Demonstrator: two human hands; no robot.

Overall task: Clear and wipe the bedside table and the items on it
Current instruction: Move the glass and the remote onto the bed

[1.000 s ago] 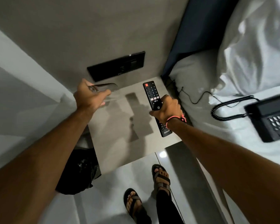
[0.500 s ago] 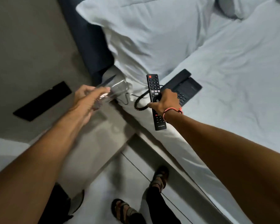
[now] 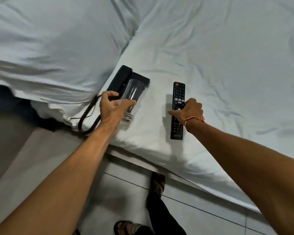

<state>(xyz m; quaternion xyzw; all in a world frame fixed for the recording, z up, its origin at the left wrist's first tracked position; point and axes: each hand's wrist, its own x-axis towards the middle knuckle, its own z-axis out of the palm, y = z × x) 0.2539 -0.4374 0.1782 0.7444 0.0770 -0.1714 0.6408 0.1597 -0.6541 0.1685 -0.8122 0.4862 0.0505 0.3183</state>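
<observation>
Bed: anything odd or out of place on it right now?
Yes. A black desk phone sits on the white sheet by the pillow, its coiled cord trailing off the mattress edge. The left hand holds a clear glass tilted over the bed; the right hand grips a remote there. Nothing spilled or damaged.

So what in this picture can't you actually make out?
- Telephone, head view: its keypad is hidden behind the glass and the left hand.
- Remote: its middle buttons are covered by the right hand; the labels are too small to read.
- Bedside table: cut off by the left edge.
</observation>
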